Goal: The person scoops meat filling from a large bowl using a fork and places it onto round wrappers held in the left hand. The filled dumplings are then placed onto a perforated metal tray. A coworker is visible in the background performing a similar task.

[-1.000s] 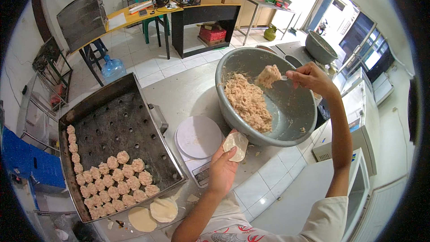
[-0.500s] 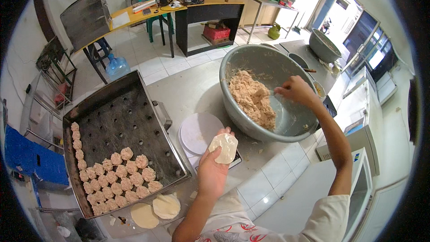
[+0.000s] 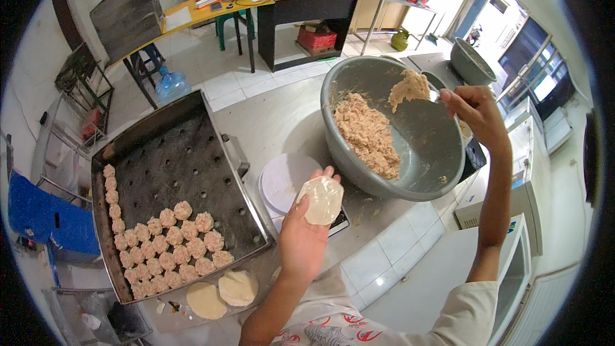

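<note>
My left hand (image 3: 303,234) holds a round, pale dumpling wrapper (image 3: 321,200) flat on the palm and fingers, beside the scale's white round plate. Over the far right of a large grey bowl (image 3: 435,179), my right hand (image 3: 475,112) grips a spoon-like utensil (image 3: 435,95). A clump of meat filling (image 3: 410,88) covers its end, so its exact shape is hidden. More minced filling (image 3: 366,134) is heaped on the left side of the bowl. At left, a dark perforated metal tray (image 3: 186,154) carries rows of filled dumplings (image 3: 168,261). Two stacks of wrappers (image 3: 238,287) lie by its near edge.
A kitchen scale with a white round plate (image 3: 291,182) stands between tray and bowl on the metal table (image 3: 256,115). Another grey bowl (image 3: 472,64) sits at far right. A white chest freezer (image 3: 442,301) is near my right side; a yellow-topped desk (image 3: 192,19) stands behind.
My right hand has risen from inside the bowl and moved right, lifting a clump of filling on the utensil. My left hand still holds the wrapper, now tilted a little differently.
</note>
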Demonstrator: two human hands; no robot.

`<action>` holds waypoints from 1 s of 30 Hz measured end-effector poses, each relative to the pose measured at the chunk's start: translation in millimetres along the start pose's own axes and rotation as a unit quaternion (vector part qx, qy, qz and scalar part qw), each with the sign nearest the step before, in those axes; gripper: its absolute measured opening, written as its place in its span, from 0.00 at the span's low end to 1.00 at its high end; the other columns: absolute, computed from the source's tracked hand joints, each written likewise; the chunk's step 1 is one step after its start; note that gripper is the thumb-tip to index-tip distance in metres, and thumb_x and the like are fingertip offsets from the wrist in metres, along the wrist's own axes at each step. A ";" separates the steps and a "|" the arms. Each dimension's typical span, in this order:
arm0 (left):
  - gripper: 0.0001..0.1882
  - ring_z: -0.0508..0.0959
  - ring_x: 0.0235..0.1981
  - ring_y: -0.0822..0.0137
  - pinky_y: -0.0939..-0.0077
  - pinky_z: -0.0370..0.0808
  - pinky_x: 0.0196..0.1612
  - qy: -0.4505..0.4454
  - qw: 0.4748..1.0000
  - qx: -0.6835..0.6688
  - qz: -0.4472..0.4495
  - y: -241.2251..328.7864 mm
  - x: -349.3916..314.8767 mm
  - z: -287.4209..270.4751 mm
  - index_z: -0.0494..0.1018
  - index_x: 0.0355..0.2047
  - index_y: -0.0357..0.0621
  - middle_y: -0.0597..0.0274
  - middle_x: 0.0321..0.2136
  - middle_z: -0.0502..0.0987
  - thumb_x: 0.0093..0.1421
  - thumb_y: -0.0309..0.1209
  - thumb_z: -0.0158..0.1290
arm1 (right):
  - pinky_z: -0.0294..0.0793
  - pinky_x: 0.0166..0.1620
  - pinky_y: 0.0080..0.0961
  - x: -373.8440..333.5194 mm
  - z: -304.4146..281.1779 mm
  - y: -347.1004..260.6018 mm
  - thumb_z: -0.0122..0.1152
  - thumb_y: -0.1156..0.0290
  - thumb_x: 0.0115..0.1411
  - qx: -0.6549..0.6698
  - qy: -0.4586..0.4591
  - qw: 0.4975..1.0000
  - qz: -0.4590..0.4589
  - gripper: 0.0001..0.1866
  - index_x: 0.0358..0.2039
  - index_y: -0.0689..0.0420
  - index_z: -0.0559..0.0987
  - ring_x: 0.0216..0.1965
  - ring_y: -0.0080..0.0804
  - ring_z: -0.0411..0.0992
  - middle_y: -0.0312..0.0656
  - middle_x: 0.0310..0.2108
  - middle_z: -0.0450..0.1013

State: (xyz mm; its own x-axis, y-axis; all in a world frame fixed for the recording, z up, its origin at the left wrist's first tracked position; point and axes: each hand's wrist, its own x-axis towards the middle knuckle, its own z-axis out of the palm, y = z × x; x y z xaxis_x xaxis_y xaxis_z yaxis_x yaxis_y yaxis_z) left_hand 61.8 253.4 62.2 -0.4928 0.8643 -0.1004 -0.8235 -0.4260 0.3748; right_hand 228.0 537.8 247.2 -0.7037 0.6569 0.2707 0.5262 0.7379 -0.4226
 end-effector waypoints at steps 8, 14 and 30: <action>0.34 0.67 0.73 0.48 0.57 0.63 0.77 0.033 0.999 0.021 0.009 3.7 1.2 8.4 0.58 0.74 0.31 0.41 0.72 0.67 0.79 0.45 0.42 | 0.70 0.25 0.36 -65.8 52.8 -103.5 0.72 0.55 0.67 -0.112 -0.102 0.978 -0.144 0.23 0.21 0.58 0.80 0.19 0.39 0.73 0.41 0.16 0.72; 0.28 0.73 0.69 0.45 0.51 0.70 0.73 0.039 0.991 -0.130 -0.007 2.0 -12.6 -6.0 0.68 0.65 0.32 0.39 0.65 0.74 0.79 0.45 0.43 | 0.78 0.29 0.44 -73.7 109.8 -128.1 0.60 0.49 0.72 -0.144 -0.226 0.943 -0.199 0.24 0.25 0.54 0.83 0.25 0.46 0.81 0.43 0.23 0.81; 0.26 0.67 0.73 0.45 0.50 0.60 0.78 -0.054 0.984 -0.131 0.111 12.5 -38.2 -9.7 0.68 0.62 0.39 0.42 0.61 0.76 0.68 0.34 0.60 | 0.68 0.28 0.35 -110.2 132.2 -109.1 0.81 0.72 0.54 0.109 -0.007 0.978 -0.175 0.10 0.38 0.54 0.92 0.22 0.34 0.70 0.38 0.20 0.72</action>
State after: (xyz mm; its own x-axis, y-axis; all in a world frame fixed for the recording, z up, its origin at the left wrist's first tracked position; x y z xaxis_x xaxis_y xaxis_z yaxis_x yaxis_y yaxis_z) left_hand 67.6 212.5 61.8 -0.6472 0.7599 0.0609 -0.7503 -0.6491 0.1254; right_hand 185.0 364.4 149.2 -0.8302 0.3660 0.4205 0.1387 0.8662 -0.4801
